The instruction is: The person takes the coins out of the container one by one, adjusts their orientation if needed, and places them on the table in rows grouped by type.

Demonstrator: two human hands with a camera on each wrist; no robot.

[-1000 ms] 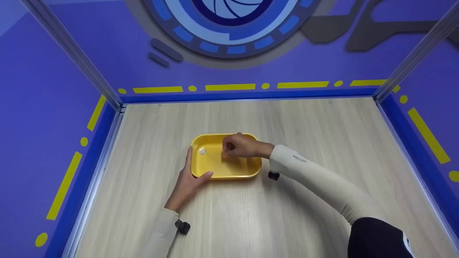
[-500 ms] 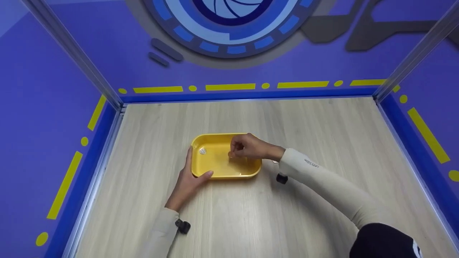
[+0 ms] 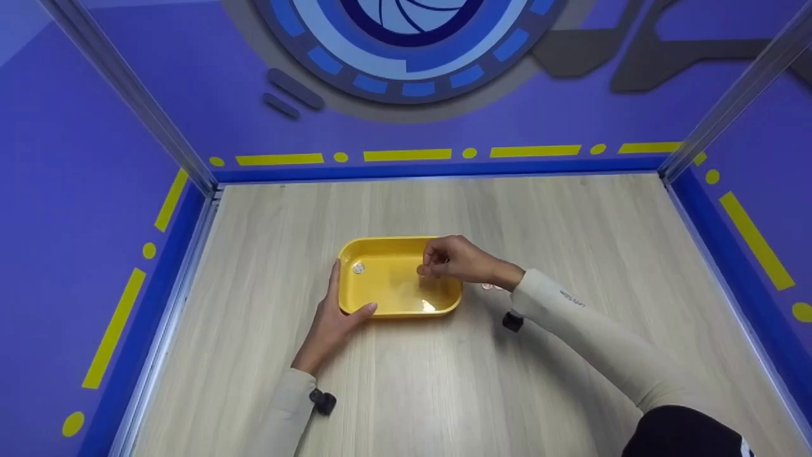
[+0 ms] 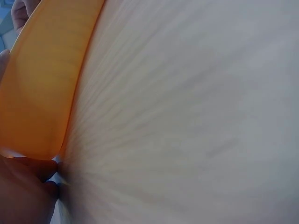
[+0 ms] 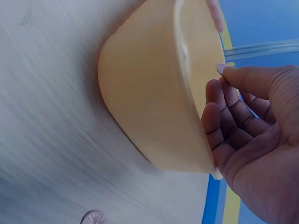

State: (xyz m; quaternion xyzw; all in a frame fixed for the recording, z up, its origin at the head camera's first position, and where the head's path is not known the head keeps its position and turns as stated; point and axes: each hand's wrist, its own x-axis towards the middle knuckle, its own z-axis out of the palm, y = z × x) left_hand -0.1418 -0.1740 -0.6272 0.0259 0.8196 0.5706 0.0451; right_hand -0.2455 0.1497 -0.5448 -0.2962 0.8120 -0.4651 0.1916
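Observation:
A yellow tray (image 3: 396, 313) sits on the table, a silvery coin (image 3: 358, 268) lying on its floor near the left end. My left hand (image 3: 337, 317) grips the tray's near left corner, thumb over the near edge and fingers along the left wall. Above the tray's right end, my right hand (image 3: 460, 259) pinches with thumb and index finger; in the right wrist view a small pale edge, apparently a coin (image 5: 220, 68), shows at the thumb tip. Its other fingers are curled. Most of that coin is hidden. Right of the tray, coins (image 3: 486, 286) lie on the table, partly covered by the right forearm.
The pale wood-grain table (image 3: 406, 393) is enclosed by blue-purple panels (image 3: 406, 133) at the back and both sides, with metal posts (image 3: 190, 158) at the corners. A bright glint lies inside the tray's near right part.
My right hand has moved right across the tray, still pinching, and more of the tray floor and the coins to its right now show. The left hand and tray have stayed put.

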